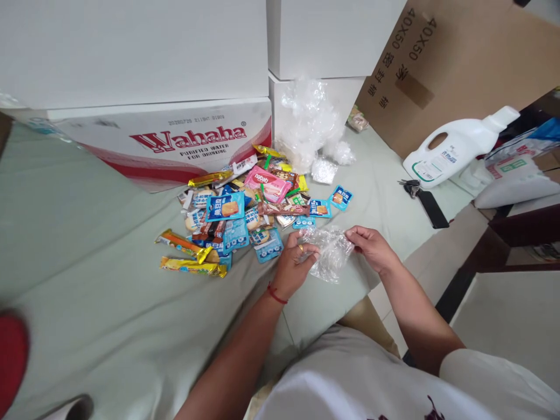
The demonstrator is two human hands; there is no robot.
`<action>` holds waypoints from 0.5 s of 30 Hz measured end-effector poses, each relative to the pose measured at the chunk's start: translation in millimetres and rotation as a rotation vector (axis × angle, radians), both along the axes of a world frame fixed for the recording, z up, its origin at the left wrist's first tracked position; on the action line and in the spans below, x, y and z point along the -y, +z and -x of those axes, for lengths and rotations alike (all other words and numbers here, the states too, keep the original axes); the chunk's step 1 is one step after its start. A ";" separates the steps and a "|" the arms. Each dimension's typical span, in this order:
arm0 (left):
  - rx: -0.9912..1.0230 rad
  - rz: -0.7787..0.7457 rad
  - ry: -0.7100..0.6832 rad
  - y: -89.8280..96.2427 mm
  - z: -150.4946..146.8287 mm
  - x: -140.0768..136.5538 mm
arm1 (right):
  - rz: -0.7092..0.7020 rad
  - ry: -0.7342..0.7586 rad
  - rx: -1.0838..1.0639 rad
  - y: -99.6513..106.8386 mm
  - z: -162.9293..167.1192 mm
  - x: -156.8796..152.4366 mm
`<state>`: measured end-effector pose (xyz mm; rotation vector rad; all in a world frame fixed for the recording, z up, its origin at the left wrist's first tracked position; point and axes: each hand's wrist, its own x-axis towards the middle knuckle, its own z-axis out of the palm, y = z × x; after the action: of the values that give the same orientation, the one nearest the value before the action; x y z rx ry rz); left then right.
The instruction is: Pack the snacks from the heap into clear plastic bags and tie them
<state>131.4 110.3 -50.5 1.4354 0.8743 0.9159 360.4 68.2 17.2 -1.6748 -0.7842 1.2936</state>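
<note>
A crumpled clear plastic bag (331, 255) is stretched between my two hands above the pale green sheet. My left hand (295, 262), with a ring and a red string on the wrist, pinches the bag's left side. On the opposite side, my right hand (371, 246) grips its upper edge between thumb and fingers. Just beyond my left hand lies a heap of wrapped snacks: a pink nabati pack (268, 185), blue sachets (225, 206), a brown stick pack (283, 209) and yellow wrapped bars (192, 266). Behind them sits a pile of clear plastic bags (306, 125).
A Wahaha water carton (175, 140) and white boxes (131, 46) stand behind the snacks. To the right are a white detergent bottle (455, 149), keys (411, 187), a black phone (432, 208) and a large brown carton (459, 64). A red object (12, 361) shows at far left.
</note>
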 end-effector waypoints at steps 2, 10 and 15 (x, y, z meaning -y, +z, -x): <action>0.080 0.042 -0.014 3.9 2.7 -0.9 | -0.020 -0.011 0.038 -3.8 -1.1 0.1; 0.374 0.356 0.008 14.4 3.1 -2.3 | -0.235 0.069 0.231 -9.4 -8.2 7.8; 0.427 0.694 0.113 18.4 1.8 -6.2 | -0.415 0.375 0.405 4.3 -10.5 6.2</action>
<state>129.6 116.5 -32.2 0.5732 0.8357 0.8423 370.9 62.0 21.5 -1.5033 -1.5540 0.9413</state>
